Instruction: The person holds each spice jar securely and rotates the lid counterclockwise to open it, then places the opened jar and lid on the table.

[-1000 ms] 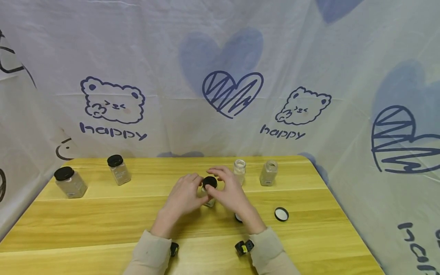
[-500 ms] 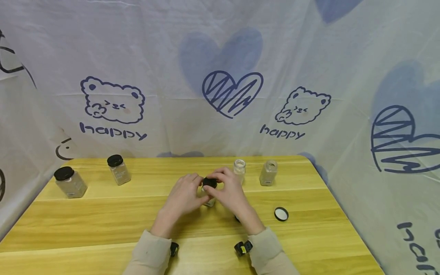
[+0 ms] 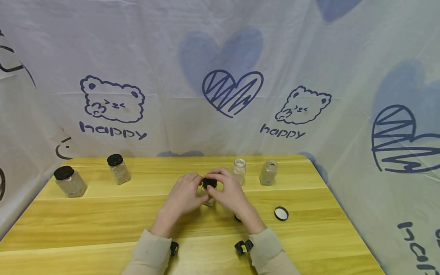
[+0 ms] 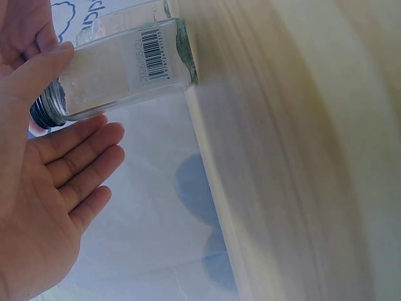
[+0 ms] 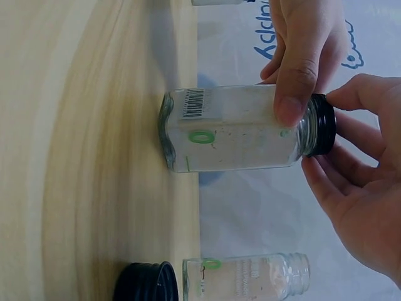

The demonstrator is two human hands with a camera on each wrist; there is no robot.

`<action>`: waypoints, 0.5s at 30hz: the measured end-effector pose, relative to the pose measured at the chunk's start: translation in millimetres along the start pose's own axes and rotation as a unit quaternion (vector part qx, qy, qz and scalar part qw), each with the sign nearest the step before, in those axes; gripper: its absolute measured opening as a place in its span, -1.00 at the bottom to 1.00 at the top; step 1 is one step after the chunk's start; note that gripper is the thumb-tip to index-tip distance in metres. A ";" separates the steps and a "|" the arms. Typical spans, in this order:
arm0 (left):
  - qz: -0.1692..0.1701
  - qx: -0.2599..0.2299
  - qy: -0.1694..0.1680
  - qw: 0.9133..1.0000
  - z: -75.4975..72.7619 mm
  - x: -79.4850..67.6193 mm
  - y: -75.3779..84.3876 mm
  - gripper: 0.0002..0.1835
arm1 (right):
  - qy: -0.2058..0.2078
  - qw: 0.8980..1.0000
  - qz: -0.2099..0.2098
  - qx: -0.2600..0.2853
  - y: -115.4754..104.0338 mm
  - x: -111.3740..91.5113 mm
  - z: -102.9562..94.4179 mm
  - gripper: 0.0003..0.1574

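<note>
A clear glass jar [image 5: 235, 141] with a black screw lid [image 5: 324, 125] stands upright mid-table, a barcode label and green print low on its side. My left hand [image 3: 183, 194] holds it just below the neck, thumb across the glass and fingers on the other side. In the head view my right hand [image 3: 229, 193] comes from the other side, thumb and fingertips pinching the rim of the lid. The lid sits over the threaded neck, some threads showing below it. Both hands cover much of the jar in the head view.
Two open glass jars, a nearer one [image 3: 239, 171] and one farther right [image 3: 268, 173], stand behind the right hand. A black lid [image 3: 281, 214] lies white side up; another is partly hidden under the right wrist. Two lidded jars [image 3: 71, 183] [image 3: 118, 170] stand at left.
The right hand's fingers, spread a little off the lid a second ago, have drawn in around its rim. The left hand and the jar stay in place.
</note>
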State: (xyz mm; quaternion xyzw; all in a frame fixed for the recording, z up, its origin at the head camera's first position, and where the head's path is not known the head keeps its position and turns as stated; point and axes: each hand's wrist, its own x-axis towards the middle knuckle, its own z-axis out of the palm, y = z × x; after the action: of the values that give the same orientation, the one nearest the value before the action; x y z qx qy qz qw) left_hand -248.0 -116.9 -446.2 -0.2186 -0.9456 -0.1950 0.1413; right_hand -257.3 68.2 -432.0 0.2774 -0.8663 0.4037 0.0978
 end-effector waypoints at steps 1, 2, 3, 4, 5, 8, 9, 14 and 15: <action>0.000 0.000 0.000 1.000 0.0 0.0 -0.1 -0.56 | -0.002 1.000 -0.002 0.003 -0.2 0.0 -0.3 -0.60; 0.001 0.000 0.001 1.000 0.1 0.2 -0.3 -0.56 | -0.003 1.000 -0.005 0.006 -0.3 0.1 -0.4 -0.59; 0.001 0.000 0.001 1.000 0.2 0.2 -0.4 -0.55 | -0.004 1.000 -0.006 0.008 -0.4 0.0 -0.5 -0.58; 0.002 -0.002 0.001 1.000 0.2 0.1 -0.6 -0.55 | -0.003 1.000 -0.007 0.009 -0.6 -0.1 -0.5 -0.57; 0.002 -0.004 0.002 1.000 0.3 0.2 -0.8 -0.55 | -0.003 1.000 -0.005 0.011 -0.7 0.0 -0.4 -0.56; 0.003 -0.007 0.004 1.000 -0.7 0.2 -0.4 -0.55 | 0.008 1.000 0.004 0.019 -1.8 0.0 -0.1 -0.53; 0.002 -0.007 0.004 1.000 -1.0 0.3 -0.2 -0.55 | 0.013 1.000 0.010 0.022 -2.3 -0.2 0.2 -0.53; -0.001 0.001 -0.001 1.000 -1.4 0.6 0.6 -0.53 | 0.032 0.998 0.032 0.036 -3.5 -0.2 1.2 -0.51; -0.001 0.001 -0.001 1.000 -1.3 0.5 0.6 -0.53 | 0.032 0.998 0.034 0.034 -3.6 -0.3 1.3 -0.51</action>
State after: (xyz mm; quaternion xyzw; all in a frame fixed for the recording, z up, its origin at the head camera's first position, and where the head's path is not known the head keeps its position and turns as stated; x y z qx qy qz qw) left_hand -247.9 -116.8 -444.7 -0.2174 -0.9463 -0.1941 0.1402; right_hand -255.0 65.5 -430.6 0.2378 -0.8575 0.4446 0.1023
